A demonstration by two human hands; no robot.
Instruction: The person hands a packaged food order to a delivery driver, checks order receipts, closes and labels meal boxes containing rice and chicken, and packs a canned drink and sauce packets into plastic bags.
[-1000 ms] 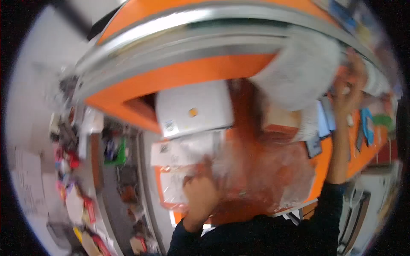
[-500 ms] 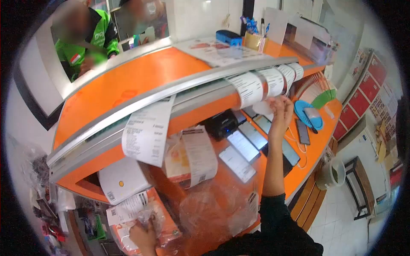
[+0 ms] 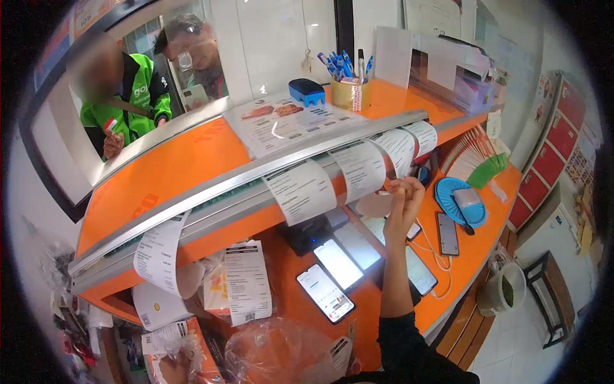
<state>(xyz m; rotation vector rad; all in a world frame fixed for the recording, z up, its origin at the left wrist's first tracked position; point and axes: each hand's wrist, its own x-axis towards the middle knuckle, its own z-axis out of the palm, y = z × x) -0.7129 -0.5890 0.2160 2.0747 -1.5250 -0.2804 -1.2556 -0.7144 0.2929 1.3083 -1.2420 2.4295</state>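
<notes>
One printed receipt (image 3: 361, 169) hangs lengthwise from the metal rail (image 3: 288, 160), left of the nearer right hand (image 3: 404, 198). Fingers are pinched beside its edge; paper contact cannot be confirmed. Left hand (image 3: 173, 371): grip obscured.

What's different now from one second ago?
The view swung up, so the person in green and another person came in. Nothing is clearly taken or let go; the left grip can't be clearly seen now. The right grip stayed by the hanging receipts.
</notes>
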